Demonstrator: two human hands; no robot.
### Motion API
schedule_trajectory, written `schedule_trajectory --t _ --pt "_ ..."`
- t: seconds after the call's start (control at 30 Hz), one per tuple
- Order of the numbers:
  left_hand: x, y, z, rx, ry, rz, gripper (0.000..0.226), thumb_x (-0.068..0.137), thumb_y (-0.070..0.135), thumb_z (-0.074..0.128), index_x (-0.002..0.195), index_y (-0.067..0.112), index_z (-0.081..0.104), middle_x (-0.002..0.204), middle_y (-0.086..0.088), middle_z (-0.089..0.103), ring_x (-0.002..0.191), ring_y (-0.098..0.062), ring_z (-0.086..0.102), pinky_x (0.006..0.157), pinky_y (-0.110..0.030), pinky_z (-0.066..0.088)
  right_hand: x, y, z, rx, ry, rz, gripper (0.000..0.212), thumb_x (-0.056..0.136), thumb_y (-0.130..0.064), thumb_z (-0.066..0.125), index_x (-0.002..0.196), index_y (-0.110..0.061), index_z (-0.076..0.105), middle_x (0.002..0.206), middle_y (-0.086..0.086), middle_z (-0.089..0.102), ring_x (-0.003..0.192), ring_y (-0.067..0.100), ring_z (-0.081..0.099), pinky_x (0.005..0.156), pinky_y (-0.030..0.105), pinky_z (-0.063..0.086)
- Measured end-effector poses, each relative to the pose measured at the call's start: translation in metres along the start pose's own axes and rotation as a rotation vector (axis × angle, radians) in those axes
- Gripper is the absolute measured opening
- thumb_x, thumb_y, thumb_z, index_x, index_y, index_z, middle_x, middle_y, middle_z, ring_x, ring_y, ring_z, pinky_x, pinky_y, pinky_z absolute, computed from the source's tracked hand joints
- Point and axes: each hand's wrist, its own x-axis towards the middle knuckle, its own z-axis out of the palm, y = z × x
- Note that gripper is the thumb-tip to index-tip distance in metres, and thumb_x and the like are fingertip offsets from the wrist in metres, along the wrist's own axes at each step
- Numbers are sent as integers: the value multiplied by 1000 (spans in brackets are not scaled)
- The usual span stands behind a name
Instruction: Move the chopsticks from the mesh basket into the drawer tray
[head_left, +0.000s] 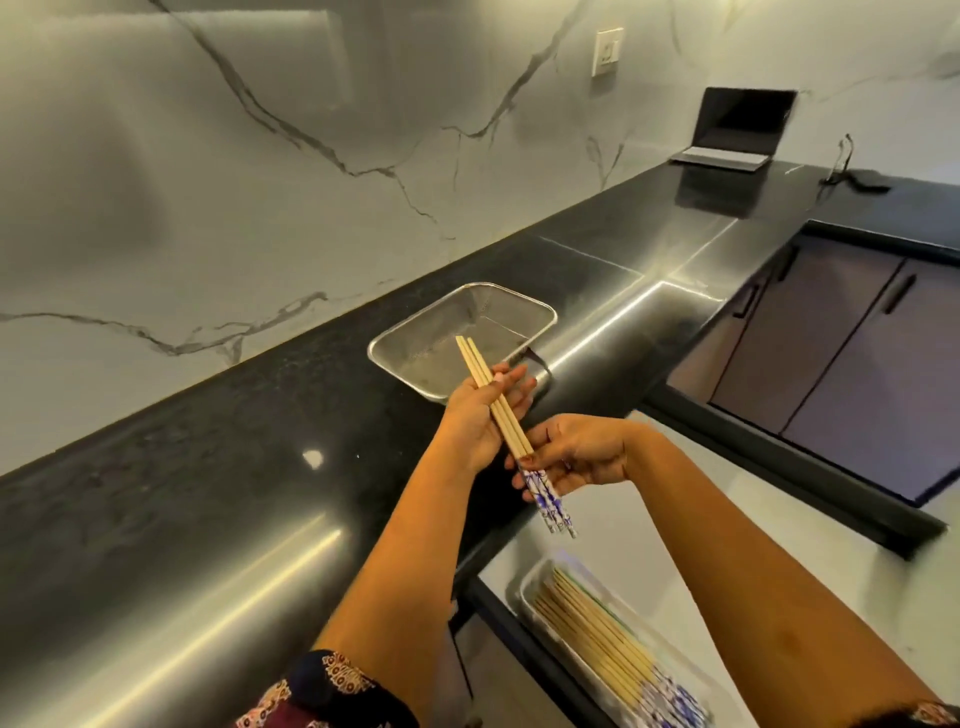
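A small bundle of wooden chopsticks with blue-and-white patterned ends is held over the counter's front edge. My left hand cradles the plain upper half, fingers loosely curled. My right hand pinches the bundle near the patterned ends, which point down toward me. Just behind my hands sits the mesh basket of shiny metal; I see nothing lying in it. Below the counter, the drawer tray is clear plastic and holds several chopsticks laid side by side.
The black stone counter runs along a white marble wall. A laptop stands open at the far end, with a cable beside it. Dark cabinet doors lie to the right. The open drawer has a pale floor.
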Motion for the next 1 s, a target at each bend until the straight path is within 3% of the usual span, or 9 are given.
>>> schedule_trajectory --t 0.13,0.27,0.47,0.6,0.7,0.87,1.0 --pt "-29 -32 7 -110 73 33 17 98 6 36 96 12 52 95 -7 67 86 -21 67 72 -34 52 -36 57 17 191 212 -88 20 92 -24 59 99 -9 71 93 12 75 79 20 74 66 28 59" --pt "-53 -55 13 -145 133 64 17 97 6 39 96 13 54 93 -5 68 83 -19 69 73 -33 53 -60 119 31 576 414 -149 49 93 -50 47 109 -8 67 103 17 72 92 28 70 81 37 58" --pt "-80 -85 33 -130 163 81 15 97 8 42 95 13 55 92 -5 67 89 -19 67 96 -39 47 -74 156 54 1074 696 -353 54 94 -57 37 104 -12 66 106 14 71 95 31 66 77 37 53" --pt "-93 -105 49 -102 155 68 15 99 12 39 95 13 54 98 -7 65 100 -24 63 100 -41 45 -77 153 59 1172 738 -448 58 93 -60 35 102 -13 68 97 10 75 93 31 67 75 35 55" --pt "-95 -111 52 -117 163 60 15 99 13 39 94 13 53 100 -8 65 105 -26 62 101 -41 45 -84 159 52 1198 749 -472 61 92 -64 32 105 -16 67 102 9 73 97 30 66 74 35 55" --pt "-96 -127 49 -96 151 34 13 99 15 39 98 14 52 102 -8 65 97 -23 65 101 -41 46 -84 163 48 1177 712 -468 64 90 -68 29 109 -19 66 112 8 70 105 31 63 72 36 55" --pt "-91 -141 45 -91 154 4 14 99 16 39 96 15 53 103 -8 67 97 -23 67 96 -39 48 -80 167 46 1057 736 -404 57 92 -63 33 104 -20 67 105 7 72 98 30 66 72 33 56"
